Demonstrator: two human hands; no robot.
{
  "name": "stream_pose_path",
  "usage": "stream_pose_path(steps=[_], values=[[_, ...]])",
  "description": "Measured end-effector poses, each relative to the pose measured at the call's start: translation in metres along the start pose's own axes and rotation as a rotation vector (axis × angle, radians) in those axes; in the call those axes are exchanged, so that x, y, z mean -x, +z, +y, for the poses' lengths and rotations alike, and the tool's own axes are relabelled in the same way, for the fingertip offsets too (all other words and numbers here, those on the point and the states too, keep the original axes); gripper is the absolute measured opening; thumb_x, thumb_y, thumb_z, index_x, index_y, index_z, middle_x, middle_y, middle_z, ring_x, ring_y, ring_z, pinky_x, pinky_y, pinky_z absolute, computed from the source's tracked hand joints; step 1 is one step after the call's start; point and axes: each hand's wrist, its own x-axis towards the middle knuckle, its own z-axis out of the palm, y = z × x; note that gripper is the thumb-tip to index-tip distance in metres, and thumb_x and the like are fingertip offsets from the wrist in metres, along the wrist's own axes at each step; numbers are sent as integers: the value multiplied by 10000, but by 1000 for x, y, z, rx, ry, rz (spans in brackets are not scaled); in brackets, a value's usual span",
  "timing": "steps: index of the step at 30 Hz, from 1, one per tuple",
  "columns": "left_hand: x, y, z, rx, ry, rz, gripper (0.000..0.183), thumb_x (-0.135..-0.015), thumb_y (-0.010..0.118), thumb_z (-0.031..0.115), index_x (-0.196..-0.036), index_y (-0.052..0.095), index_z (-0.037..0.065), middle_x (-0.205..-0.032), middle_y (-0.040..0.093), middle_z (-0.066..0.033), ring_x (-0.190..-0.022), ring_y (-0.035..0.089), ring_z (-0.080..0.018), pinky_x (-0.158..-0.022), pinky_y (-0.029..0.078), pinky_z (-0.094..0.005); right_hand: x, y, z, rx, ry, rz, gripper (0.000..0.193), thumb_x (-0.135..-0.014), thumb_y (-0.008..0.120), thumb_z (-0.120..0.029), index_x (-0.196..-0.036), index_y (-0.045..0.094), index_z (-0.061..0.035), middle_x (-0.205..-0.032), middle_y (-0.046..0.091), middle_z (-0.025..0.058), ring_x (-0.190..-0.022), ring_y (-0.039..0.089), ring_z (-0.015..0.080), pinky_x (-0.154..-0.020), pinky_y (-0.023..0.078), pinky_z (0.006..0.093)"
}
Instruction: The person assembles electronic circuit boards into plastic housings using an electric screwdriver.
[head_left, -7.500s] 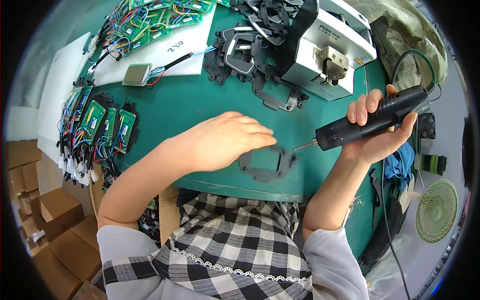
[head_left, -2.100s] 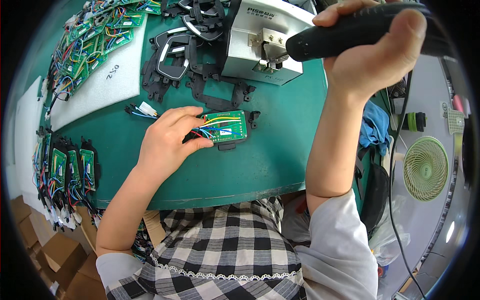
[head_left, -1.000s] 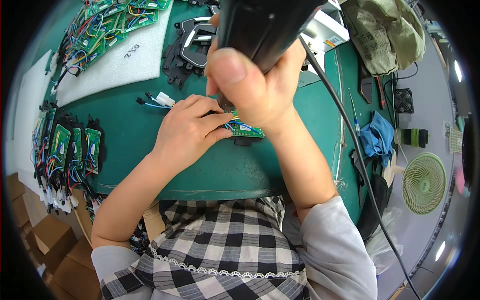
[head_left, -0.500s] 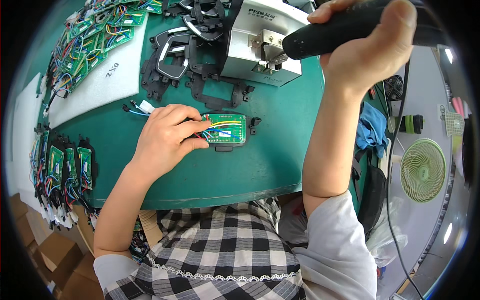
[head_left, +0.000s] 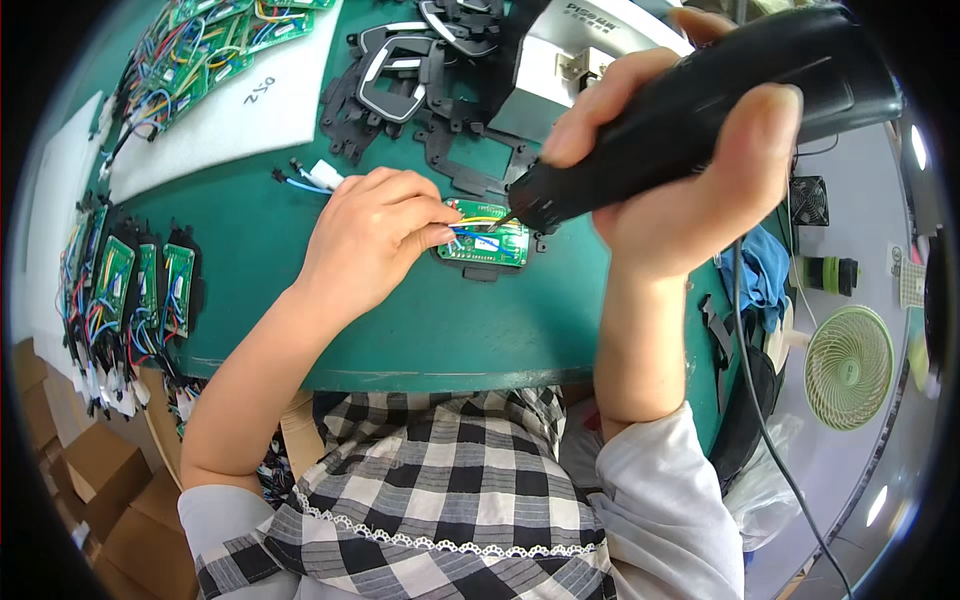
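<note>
Two bare hands in the head view, both busy. Right hand wrapped round a black electric screwdriver, fingers on the far side, thumb on the near side. Driver's long axis runs slantwise: rear end up and right of the grip, nose down and left, thin bit aimed at the board. Bit tip sits over the board's wired face; cannot tell if it touches a screw.

Left hand palm down, thumb and fingertips pinched together on the wires at the near end of the green circuit board. Board lies just right of that pinch, below and left of the right-hand grip, component side up. Long axis goes left to right, right end dipping slightly toward the wearer. Black frame under it, tabs poking out on the wearer's side and at the right end. White connector and dark plugs stick out past the left hand, up-left.

Around the grips: loose black frames beyond the left hand; silver box behind the driver's nose; foam sheet with piled boards up-left; wired boards in a row well left of the left hand; blue cloth and green fan right of the right forearm.
</note>
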Motion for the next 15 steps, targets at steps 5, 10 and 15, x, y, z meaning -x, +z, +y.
stream_pose_path(steps=[5, 10, 15], values=[[0, 4, -2, -33, 43, 68, 135, -783, 753, 152, -903, 730, 94, -939, 658, 10, -950, 622, -197, -825, 451, -360, 23, 5, 10, -32, -36, -226, 679, -913, 555, -572, -1151, 475, 58, -607, 569, 120, -410, 545, 183, -397, 442, 264], [1, 4, -2, -63, 59, 101, 124, -770, 738, 111, -887, 713, 76, -950, 654, 5, -958, 623, -209, -844, 452, -362, 33, 7, 16, -23, -111, -416, 741, -899, 573, -582, -1170, 453, 97, -653, 601, 141, -433, 569, 169, -399, 435, 248], [3, 1, -1, 24, 35, 103, 81, -767, 706, 94, -831, 664, 65, -928, 642, -20, -955, 619, -227, -826, 461, -378, 34, 7, 27, -48, -126, -442, 780, -887, 572, -619, -1170, 461, 99, -651, 605, 124, -456, 570, 159, -421, 437, 251]])
